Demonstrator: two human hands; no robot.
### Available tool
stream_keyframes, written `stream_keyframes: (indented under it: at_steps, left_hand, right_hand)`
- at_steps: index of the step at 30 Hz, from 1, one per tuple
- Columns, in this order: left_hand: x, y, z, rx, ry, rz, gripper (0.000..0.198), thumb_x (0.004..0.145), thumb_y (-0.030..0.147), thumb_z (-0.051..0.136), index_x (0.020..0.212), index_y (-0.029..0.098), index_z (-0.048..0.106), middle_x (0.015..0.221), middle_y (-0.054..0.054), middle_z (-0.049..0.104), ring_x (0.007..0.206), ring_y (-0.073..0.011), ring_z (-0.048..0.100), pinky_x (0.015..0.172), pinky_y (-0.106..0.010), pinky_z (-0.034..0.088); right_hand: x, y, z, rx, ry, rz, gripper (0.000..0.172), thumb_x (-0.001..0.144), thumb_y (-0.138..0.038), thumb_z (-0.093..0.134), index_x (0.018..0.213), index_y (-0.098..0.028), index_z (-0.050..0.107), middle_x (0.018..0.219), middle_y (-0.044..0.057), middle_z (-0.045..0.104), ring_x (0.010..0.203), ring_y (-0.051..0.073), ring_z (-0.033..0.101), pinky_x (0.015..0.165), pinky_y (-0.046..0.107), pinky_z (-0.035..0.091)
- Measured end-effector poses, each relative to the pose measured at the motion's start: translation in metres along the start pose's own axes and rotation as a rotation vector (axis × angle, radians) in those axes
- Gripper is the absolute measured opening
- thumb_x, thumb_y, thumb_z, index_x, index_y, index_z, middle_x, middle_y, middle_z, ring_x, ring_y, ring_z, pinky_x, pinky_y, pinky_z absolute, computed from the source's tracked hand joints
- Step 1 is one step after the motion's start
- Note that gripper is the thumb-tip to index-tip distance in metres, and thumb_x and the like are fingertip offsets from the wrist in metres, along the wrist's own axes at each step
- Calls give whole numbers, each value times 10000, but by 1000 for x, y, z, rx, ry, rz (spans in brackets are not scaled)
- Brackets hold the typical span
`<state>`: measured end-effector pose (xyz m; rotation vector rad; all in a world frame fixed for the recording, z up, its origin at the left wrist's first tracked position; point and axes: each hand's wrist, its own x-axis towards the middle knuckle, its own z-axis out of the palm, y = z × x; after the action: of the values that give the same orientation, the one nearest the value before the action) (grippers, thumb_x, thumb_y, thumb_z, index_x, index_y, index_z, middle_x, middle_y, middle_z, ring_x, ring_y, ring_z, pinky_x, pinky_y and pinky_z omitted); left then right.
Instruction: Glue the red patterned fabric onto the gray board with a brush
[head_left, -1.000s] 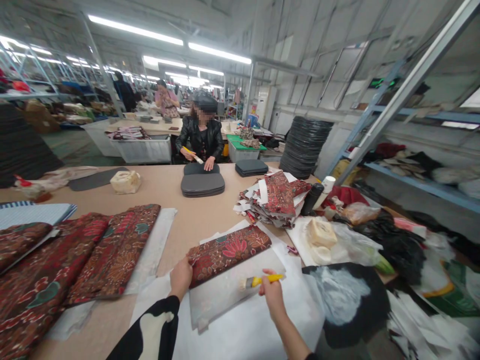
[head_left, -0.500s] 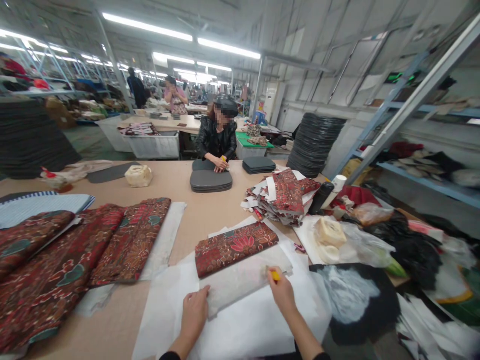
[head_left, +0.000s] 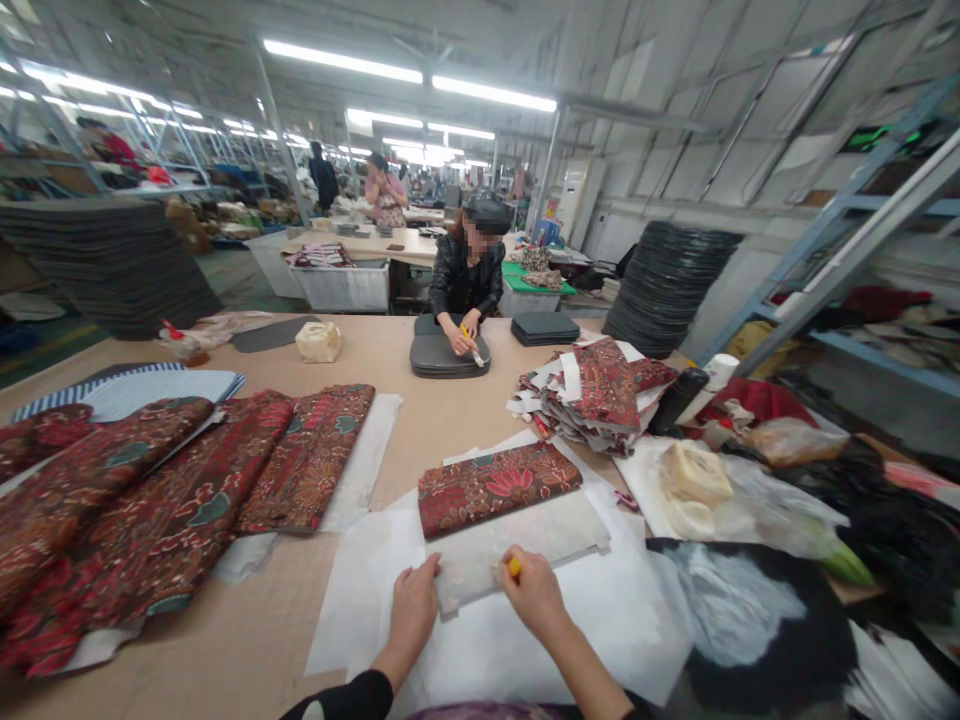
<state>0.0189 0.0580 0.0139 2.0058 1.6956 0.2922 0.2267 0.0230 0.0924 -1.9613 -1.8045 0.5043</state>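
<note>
A folded brown-red floral fabric piece [head_left: 499, 485] lies before me, its pale grey-white strip [head_left: 540, 540] facing up on the near side. White paper sheets [head_left: 480, 650] are spread beneath it. My right hand [head_left: 536, 595] is closed around a yellow-handled brush [head_left: 514, 567], its tip on the middle of the pale strip. At the strip's left end, my left hand [head_left: 414, 605] lies low with fingers loosely bent and the thumb touching the edge; whether it grips the strip is hard to see.
More floral panels [head_left: 187, 490] overlap at left. A floral scrap pile [head_left: 592, 390], black bottle [head_left: 679, 400] and cream tub [head_left: 694, 475] are on the right. Across the table, a co-worker [head_left: 469, 265] brushes stacked grey pads [head_left: 450, 357]. A blue-framed shelf [head_left: 825, 250] stands at right.
My right hand has moved the brush leftward along the pale strip, from its right end to the middle. My left hand stays by the left end. The whole view has shifted slightly.
</note>
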Motion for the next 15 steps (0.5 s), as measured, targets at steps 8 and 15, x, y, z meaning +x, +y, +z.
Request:
stream_keyframes:
  at_steps: [8,15]
  left_hand:
    - [2,-1,0,-160,45,-62,463,789,105,264,1195,144,482,1042,-62,682,987,-131,598,944,-303,390]
    - [-2,1,-1,-125,13,-61,498,769,75,256,1220,139,458,1090,-67,669,1049,-134,571,978,-322,355]
  right_hand:
    - [-8,-45,31,48,-234,-95,103,751,-213,532,779,-209,631,702,27,669,699,170,587,627,240,351]
    - [0,-41,23,64,-232,-104,115,768,-244,530,814,-216,632,700,14,672,674,152,586,605,226,341]
